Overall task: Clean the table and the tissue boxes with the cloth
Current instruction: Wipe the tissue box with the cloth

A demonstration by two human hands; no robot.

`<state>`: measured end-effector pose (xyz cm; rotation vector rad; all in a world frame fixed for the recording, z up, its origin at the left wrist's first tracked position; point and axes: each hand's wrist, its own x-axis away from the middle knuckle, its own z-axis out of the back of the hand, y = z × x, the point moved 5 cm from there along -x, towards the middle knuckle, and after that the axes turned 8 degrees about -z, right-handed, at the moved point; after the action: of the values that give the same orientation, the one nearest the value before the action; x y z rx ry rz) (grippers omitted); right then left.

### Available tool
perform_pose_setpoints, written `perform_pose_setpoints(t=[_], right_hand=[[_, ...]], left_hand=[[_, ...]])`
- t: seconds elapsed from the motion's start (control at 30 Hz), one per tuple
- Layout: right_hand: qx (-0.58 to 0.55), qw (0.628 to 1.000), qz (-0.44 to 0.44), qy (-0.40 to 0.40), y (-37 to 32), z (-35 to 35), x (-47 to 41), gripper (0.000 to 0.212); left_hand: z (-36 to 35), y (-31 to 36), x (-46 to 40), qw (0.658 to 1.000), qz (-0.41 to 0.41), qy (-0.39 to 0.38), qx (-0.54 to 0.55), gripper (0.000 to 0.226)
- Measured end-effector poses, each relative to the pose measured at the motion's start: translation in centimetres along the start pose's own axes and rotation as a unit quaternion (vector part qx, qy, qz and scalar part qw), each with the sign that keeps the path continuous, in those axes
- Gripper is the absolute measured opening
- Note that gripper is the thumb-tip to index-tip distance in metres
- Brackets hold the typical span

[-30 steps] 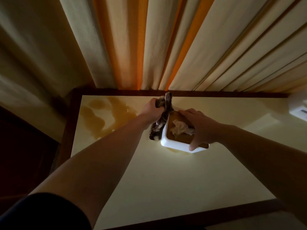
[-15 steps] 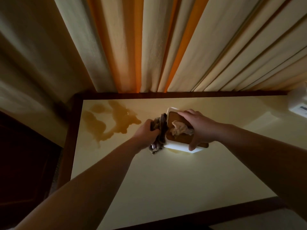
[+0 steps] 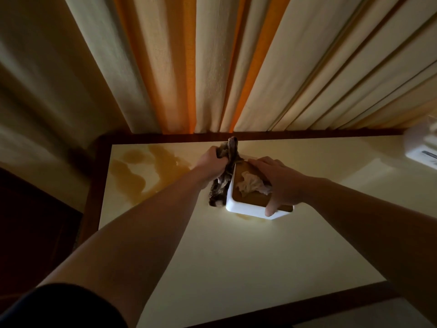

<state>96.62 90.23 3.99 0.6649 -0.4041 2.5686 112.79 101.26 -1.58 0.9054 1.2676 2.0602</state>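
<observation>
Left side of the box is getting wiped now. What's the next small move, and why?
Probably draw the cloth back down the white tissue box wall: the left hand grips it at the far end, the right hand steadies the box, and the brown spill on the table still waits.

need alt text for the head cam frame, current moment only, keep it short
A person's left hand grips a dark cloth against the side of a white tissue box, which the right hand holds steady from above. The box sits on a cream table with a brownish spill at its far left, below striped curtains.
</observation>
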Motion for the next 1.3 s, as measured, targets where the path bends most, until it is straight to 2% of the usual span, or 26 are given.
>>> perform_pose_setpoints(t=[0.27,0.43,0.57,0.7,0.8,0.9,0.97,1.1,1.2,1.3], right_hand=[[-0.012,1.0,0.002,0.0,0.2,-0.1,0.0,0.143],[0.012,1.0,-0.025,-0.001,-0.3,0.4,0.4,0.15],[0.04,0.999,-0.028,-0.025,-1.0,1.3,0.5,0.149],[0.1,0.993,-0.03,-0.048,-1.3,2.2,0.4,0.154],[0.007,0.992,-0.123,-0.009,-1.1,2.7,0.4,0.154],[-0.06,0.956,-0.28,0.062,-1.4,2.7,0.2,0.146],[-0.069,0.936,-0.338,0.071,-2.0,2.3,-0.3,0.147],[-0.109,0.911,-0.391,0.069,-2.9,2.0,-1.8,0.158],[-0.073,0.912,-0.401,0.043,-3.4,1.7,-2.4,0.166],[-0.047,0.925,-0.375,0.042,-3.4,1.4,-2.7,0.16]], left_hand=[[-0.4,-1.7,2.8,0.998,0.004,-0.049,-0.031,0.021],[-0.8,-3.7,6.9,0.996,0.026,-0.074,-0.044,0.02],[-0.3,-4.7,8.3,0.997,0.032,-0.068,-0.034,0.014],[0.9,-4.8,8.3,0.999,0.046,-0.007,0.019,0.014],[1.6,-4.6,8.2,0.996,0.058,0.035,0.061,0.017],[2.1,-4.8,8.1,0.993,0.067,0.065,0.075,0.016],[2.3,-4.9,8.2,0.991,0.073,0.078,0.079,0.018],[2.4,-5.1,8.2,0.99,0.073,0.082,0.085,0.02],[2.4,-5.2,8.2,0.989,0.071,0.085,0.095,0.02],[2.5,-5.1,8.3,0.99,0.064,0.093,0.09,0.017]])
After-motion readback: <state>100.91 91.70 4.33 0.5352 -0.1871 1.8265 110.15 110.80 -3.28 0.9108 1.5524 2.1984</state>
